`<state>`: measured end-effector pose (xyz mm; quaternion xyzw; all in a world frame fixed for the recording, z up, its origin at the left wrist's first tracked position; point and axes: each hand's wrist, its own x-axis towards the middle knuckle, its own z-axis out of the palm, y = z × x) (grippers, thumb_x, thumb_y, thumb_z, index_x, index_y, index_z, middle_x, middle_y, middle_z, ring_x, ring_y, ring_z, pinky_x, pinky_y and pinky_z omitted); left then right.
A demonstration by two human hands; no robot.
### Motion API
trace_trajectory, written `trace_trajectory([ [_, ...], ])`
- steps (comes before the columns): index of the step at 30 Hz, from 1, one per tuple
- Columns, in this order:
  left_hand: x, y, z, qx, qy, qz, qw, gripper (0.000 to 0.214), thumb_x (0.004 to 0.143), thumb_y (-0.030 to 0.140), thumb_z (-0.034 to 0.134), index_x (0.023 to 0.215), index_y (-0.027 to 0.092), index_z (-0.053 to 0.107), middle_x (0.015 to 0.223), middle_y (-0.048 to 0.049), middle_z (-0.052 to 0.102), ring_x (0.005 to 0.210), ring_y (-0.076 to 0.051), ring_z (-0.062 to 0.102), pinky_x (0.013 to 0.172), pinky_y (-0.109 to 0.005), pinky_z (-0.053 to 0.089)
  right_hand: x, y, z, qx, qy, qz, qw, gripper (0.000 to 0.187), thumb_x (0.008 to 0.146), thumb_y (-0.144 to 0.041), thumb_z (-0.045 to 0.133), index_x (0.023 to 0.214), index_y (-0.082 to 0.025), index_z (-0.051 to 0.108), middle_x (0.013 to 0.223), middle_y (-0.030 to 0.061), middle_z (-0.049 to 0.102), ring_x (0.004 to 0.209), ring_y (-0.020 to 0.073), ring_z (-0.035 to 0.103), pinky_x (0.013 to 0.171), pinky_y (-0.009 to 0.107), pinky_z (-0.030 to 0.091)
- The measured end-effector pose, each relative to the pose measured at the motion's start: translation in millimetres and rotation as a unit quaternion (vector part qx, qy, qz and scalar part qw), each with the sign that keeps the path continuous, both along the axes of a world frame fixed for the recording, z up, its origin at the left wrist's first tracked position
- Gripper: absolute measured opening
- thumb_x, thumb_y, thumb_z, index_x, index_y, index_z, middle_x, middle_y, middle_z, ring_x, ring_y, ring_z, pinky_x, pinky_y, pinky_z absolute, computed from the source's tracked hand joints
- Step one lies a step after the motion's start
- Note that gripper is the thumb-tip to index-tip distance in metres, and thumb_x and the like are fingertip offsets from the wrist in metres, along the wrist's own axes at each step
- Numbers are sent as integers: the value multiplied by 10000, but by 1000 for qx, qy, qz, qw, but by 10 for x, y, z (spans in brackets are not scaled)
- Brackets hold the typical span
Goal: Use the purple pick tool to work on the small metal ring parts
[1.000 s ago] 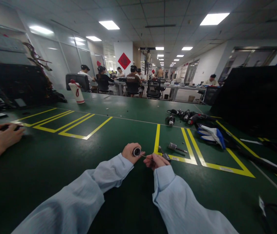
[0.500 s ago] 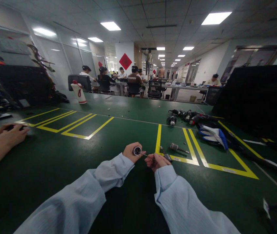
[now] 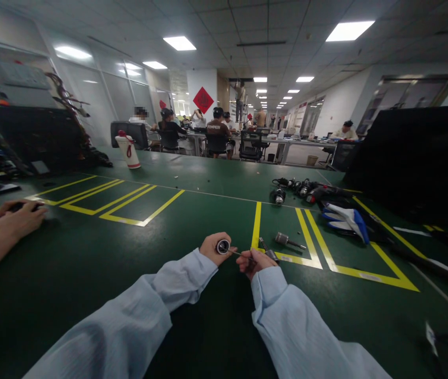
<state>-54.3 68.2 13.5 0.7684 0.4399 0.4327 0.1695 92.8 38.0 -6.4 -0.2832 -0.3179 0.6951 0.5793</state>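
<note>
My left hand (image 3: 211,247) is closed round a small round metal part (image 3: 222,246) with a dark open end that faces me. My right hand (image 3: 254,261) pinches a thin metal tool (image 3: 240,253) whose tip points into that part. Both hands rest low on the green table (image 3: 89,263), with pale blue sleeves behind them. Just right of my right hand lie a short grey metal piece (image 3: 270,253) and a drill chuck with a shaft (image 3: 286,240), inside a yellow-taped box.
Drill parts (image 3: 295,188) and blue-white gloves (image 3: 344,217) lie further right. A white bottle with a red strap (image 3: 128,149) stands at the back left. Another person's hands (image 3: 10,221) rest at the left edge. Black screens stand on both sides; seated people work behind.
My hands have stayed nearly where they were, the thin tool still at the round part. The view has shifted slightly.
</note>
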Motion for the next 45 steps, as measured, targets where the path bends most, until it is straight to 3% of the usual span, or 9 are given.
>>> trace_trajectory([
  [6, 8, -16, 36, -6, 4, -9, 1000, 254, 593, 309, 641, 551, 147, 449, 508, 53, 422, 465, -63, 378, 439, -174, 320, -6, -27, -6, 19, 3, -8, 1000, 252, 602, -391, 685, 622, -140, 670, 532, 49, 674, 438, 117, 575, 446, 224, 439],
  [22, 4, 5, -6, 30, -40, 77, 996, 213, 635, 301, 595, 573, 161, 447, 528, 56, 427, 476, -67, 396, 468, -183, 347, 80, -1, 57, 21, 30, -39, 999, 235, 655, -411, 631, 614, -181, 662, 521, 28, 657, 431, 102, 539, 445, 213, 430],
  [26, -1, -10, 20, 39, -29, 93, 994, 218, 643, 330, 592, 599, 165, 456, 539, 51, 447, 490, -75, 422, 484, -189, 362, 60, -44, 75, 55, -30, -100, 993, 248, 621, -419, 652, 667, -175, 657, 588, 31, 653, 488, 126, 545, 459, 242, 433],
  [28, 0, -23, 35, 45, -20, 106, 993, 219, 652, 342, 580, 607, 169, 455, 542, 46, 454, 493, -81, 432, 483, -193, 365, 23, -84, 70, 97, -134, -168, 972, 235, 641, -401, 636, 671, -168, 642, 596, 25, 625, 492, 118, 519, 469, 244, 420],
  [31, 30, -84, 47, 55, 8, 109, 992, 221, 642, 351, 581, 619, 176, 448, 543, 39, 468, 490, -94, 452, 480, -204, 370, -53, -137, 56, 175, -271, -242, 915, 173, 646, -326, 631, 711, -169, 599, 613, 7, 566, 497, 102, 480, 471, 231, 396],
  [35, 151, -263, 18, 52, 21, 94, 994, 181, 619, 265, 575, 707, 184, 439, 552, 35, 501, 485, -111, 488, 483, -218, 382, -107, -142, 67, 276, -312, -295, 860, 258, 611, -274, 624, 821, -193, 498, 851, 49, 519, 667, 142, 505, 467, 224, 417],
  [39, 295, -454, -12, 45, 31, 71, 996, 310, 558, 127, 532, 840, 181, 415, 623, 23, 543, 548, -136, 537, 533, -240, 407, -43, -134, 116, 339, -368, -293, 815, 282, 606, -247, 607, 842, -209, 457, 873, 57, 506, 691, 162, 507, 471, 245, 436],
  [45, 426, -586, 1, 35, 42, 37, 998, 356, 580, 184, 546, 905, 166, 403, 681, -11, 572, 616, -175, 562, 583, -286, 432, 149, -273, 215, 441, -435, -254, 743, 315, 567, -224, 603, 837, -220, 441, 870, 65, 518, 819, 225, 520, 594, 331, 466],
])
